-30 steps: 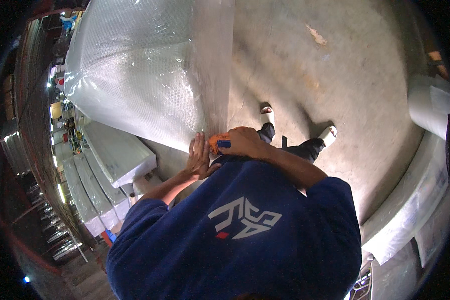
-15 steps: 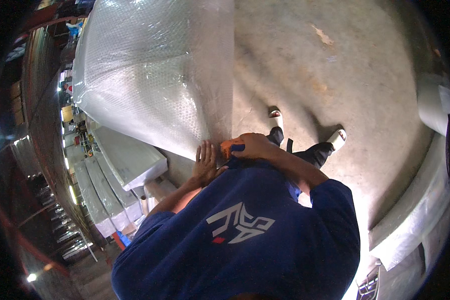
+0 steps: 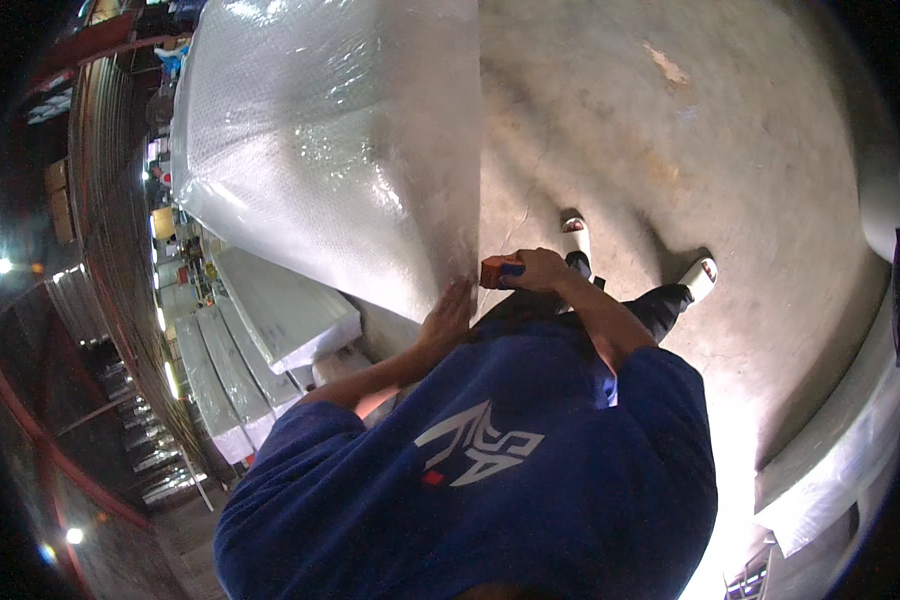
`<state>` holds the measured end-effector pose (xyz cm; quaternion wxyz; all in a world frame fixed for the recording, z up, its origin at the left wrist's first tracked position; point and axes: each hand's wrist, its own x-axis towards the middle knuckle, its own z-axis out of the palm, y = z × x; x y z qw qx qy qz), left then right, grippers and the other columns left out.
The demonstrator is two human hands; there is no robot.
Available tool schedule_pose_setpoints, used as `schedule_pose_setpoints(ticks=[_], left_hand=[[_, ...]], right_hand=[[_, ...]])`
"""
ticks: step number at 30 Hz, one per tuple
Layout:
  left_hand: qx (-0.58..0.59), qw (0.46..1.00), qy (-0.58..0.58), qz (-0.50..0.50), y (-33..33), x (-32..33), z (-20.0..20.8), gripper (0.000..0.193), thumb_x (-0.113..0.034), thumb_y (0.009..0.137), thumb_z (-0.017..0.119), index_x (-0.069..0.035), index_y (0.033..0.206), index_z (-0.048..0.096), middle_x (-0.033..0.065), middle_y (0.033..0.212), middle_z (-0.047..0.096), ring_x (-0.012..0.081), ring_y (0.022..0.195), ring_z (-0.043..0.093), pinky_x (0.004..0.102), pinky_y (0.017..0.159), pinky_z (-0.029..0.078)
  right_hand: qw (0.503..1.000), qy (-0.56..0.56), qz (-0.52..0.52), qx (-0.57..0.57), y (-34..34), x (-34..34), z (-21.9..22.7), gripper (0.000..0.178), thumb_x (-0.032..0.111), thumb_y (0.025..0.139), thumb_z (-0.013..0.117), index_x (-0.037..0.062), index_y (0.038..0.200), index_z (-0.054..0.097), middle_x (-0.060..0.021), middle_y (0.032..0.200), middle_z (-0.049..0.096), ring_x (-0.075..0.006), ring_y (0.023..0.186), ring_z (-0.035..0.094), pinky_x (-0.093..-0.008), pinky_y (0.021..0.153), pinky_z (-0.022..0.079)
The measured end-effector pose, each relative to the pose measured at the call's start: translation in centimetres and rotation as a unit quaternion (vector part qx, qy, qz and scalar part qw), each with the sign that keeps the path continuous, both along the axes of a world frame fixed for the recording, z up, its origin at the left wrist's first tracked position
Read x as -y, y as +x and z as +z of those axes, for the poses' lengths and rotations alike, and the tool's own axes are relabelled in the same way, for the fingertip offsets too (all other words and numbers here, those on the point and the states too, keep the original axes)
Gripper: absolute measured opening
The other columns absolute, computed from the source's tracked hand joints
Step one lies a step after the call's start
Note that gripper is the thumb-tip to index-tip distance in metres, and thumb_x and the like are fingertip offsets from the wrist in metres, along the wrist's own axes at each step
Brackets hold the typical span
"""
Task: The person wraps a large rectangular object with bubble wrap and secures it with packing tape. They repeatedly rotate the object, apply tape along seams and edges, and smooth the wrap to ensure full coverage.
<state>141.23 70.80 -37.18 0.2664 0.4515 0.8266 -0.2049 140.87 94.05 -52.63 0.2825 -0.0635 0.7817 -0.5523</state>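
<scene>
A large flat-sided piece wrapped in clear bubble wrap [image 3: 320,130] fills the area ahead and left of me, its straight right edge running toward my body. My left hand [image 3: 450,310] lies with fingers stretched out against the wrap at the near end of that edge. In my right hand [image 3: 542,270] is an orange and dark-blue hand tool [image 3: 500,270], held just right of the wrapped edge. Its exact kind is hard to make out. A narrow gap shows between the tool and my left fingertips.
Several long, plastic-wrapped slabs [image 3: 285,310] lie at the left. Concrete floor [image 3: 690,150] stretches to the right of the wrapped piece, with my sandaled feet [image 3: 703,278] on it. A long white wrapped roll [image 3: 830,460] lies at the far right.
My left hand has slid right, closer to the wrapped edge. My right hand has drawn the orange and dark-blue tool off the edge, a little right and away from me.
</scene>
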Motion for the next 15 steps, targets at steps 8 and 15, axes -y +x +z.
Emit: schedule_pose_setpoints(ticks=[8, 15], left_hand=[[0.019, 0.995, -0.034, -0.094, -1.4, -1.6, 0.1, 0.103, -0.04, 0.091, 0.068, 0.019, 0.153, 0.012, 0.0378, 0.161, 0.016, 0.0456, 0.155, 0.013, 0.0473, 0.128, 0.014], [0.084, 0.987, -0.13, -0.039, -3.5, -4.5, 0.2, 0.084, -0.025, 0.089, 0.068, 0.02, 0.146, 0.026, 0.0387, 0.151, 0.032, 0.0514, 0.146, 0.028, 0.0522, 0.125, 0.022]], right_hand=[[0.996, -0.072, -0.053, 0.028, 1.3, 2.1, -4.7, 0.079, 0.07, 0.08, 0.07, 0.0075, 0.129, 0.068, -0.0192, 0.113, 0.074, -0.0342, 0.106, 0.071, -0.0434, 0.095, 0.054], [0.989, -0.123, -0.078, 0.032, 1.9, 2.5, -6.1, 0.072, 0.068, 0.08, 0.07, 0.0115, 0.124, 0.071, -0.0171, 0.112, 0.075, -0.0357, 0.106, 0.071, -0.0452, 0.095, 0.054]])
